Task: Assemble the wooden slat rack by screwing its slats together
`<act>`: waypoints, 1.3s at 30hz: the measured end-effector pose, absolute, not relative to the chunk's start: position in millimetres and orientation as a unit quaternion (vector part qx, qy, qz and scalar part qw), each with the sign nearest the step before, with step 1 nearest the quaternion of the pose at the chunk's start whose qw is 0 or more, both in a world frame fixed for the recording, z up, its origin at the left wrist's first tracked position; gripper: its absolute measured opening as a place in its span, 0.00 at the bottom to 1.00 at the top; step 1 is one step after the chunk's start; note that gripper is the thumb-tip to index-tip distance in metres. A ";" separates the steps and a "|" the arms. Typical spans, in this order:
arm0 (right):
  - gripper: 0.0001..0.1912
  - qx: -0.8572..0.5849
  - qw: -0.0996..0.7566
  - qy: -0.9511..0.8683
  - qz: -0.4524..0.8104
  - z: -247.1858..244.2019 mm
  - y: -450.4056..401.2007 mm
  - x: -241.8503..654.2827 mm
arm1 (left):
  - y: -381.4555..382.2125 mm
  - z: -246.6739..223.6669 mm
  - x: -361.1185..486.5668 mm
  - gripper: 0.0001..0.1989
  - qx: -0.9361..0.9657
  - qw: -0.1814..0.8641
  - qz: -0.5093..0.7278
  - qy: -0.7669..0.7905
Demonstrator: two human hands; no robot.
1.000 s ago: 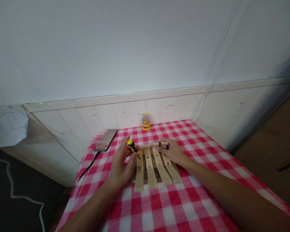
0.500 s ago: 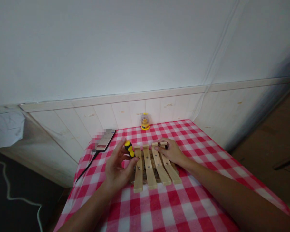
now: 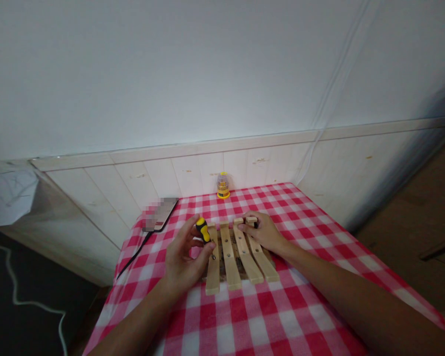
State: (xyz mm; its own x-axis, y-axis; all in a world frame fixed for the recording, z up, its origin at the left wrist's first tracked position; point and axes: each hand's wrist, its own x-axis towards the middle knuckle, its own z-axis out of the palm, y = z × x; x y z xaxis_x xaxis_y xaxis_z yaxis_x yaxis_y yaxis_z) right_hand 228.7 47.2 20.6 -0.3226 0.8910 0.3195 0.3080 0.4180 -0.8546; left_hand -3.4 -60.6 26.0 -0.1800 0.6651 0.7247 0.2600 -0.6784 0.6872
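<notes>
Slats (image 3: 230, 277), four side by side, lie over a brown base (image 3: 222, 268) in the middle of the surface, a checked cloth (image 3: 292, 306), their far ends toward the wall (image 3: 193, 174). Dark screw heads dot the three right-hand slats; one shows on the leftmost, whose upper part is partly hidden by fingers. The work looks partway: the slats are in place on the base, and the leftmost seems the one being dealt with. Whether screws are going in or out, or how tight they sit, I cannot tell. The left hand (image 3: 185, 262) has its fingers curled narrowly round the driver (image 3: 203, 230), handle leaning up, tip hidden. The right hand (image 3: 265, 232) has thumb and fingers closed about the far ends of the two right-hand slats. A yellow jar (image 3: 223, 188) stands by the far edge, a phone (image 3: 166, 212) near the far left corner, its cable (image 3: 135, 257) trailing over the left edge. Elbow room looks best toward the right edge and on the near side; leftward, the cable narrows it.
</notes>
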 end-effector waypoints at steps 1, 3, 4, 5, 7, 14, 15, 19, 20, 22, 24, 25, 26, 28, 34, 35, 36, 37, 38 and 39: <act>0.08 -0.409 0.414 -0.733 0.353 20.7 47.1 228.9 | -60.7 25.5 -3.3 0.36 0.624 0.153 0.670 0.372; 0.08 -0.409 0.414 -0.733 0.353 20.7 47.1 229.0 | -61.0 24.7 -3.1 0.36 0.627 0.158 0.666 0.373; 0.08 -0.409 0.414 -0.732 0.353 20.8 47.0 229.0 | -61.1 24.5 -3.0 0.36 0.629 0.159 0.663 0.373; 0.08 -0.410 0.414 -0.732 0.352 20.7 47.0 228.9 | -61.2 24.4 -3.0 0.37 0.630 0.158 0.662 0.374; 0.07 -0.412 0.414 -0.732 0.351 20.7 47.0 228.8 | -61.3 24.7 -3.4 0.37 0.634 0.151 0.660 0.375; 0.07 -0.410 0.413 -0.734 0.350 21.3 46.4 228.9 | -61.1 29.0 -5.3 0.34 0.646 0.120 0.651 0.380; 0.07 -0.410 0.413 -0.734 0.350 21.6 46.3 228.9 | -61.1 29.3 -5.1 0.34 0.648 0.120 0.651 0.376; 0.07 -0.410 0.413 -0.735 0.349 22.4 46.5 228.4 | -61.5 29.5 -3.4 0.34 0.654 0.131 0.653 0.360; 0.07 -0.409 0.413 -0.735 0.349 22.5 46.6 228.3 | -61.8 29.7 -2.9 0.34 0.653 0.136 0.654 0.357; 0.08 -0.409 0.412 -0.735 0.349 22.7 46.5 228.1 | -62.6 30.2 -2.1 0.33 0.653 0.146 0.653 0.355; 0.08 -0.410 0.412 -0.735 0.349 22.8 46.5 228.2 | -63.5 30.9 -1.7 0.33 0.653 0.156 0.652 0.351; 0.08 -0.410 0.412 -0.735 0.349 22.7 46.5 228.2 | -63.8 31.3 -1.5 0.33 0.654 0.159 0.652 0.349; 0.08 -0.410 0.411 -0.735 0.349 22.7 46.6 228.3 | -64.1 31.6 -1.5 0.33 0.655 0.162 0.652 0.346; 0.08 -0.410 0.411 -0.736 0.349 22.6 46.8 228.5 | -64.5 32.2 -1.6 0.34 0.655 0.164 0.654 0.342; 0.07 -0.409 0.411 -0.737 0.347 22.4 47.3 228.9 | -65.5 33.5 -2.2 0.33 0.659 0.178 0.648 0.337; 0.07 -0.409 0.411 -0.737 0.347 22.4 47.2 228.9 | -65.7 33.7 -2.3 0.33 0.660 0.182 0.646 0.338; 0.07 -0.409 0.411 -0.738 0.346 22.5 47.1 229.0 | -65.8 33.7 -2.3 0.33 0.661 0.185 0.643 0.339; 0.07 -0.409 0.411 -0.738 0.346 22.6 47.0 229.2 | -66.0 33.7 -2.2 0.33 0.662 0.187 0.641 0.339; 0.07 -0.408 0.411 -0.739 0.345 22.7 47.0 229.3 | -66.2 33.6 -2.2 0.33 0.662 0.188 0.641 0.341; 0.07 -0.408 0.411 -0.739 0.344 22.7 47.0 229.4 | -66.4 33.4 -2.1 0.32 0.661 0.188 0.641 0.342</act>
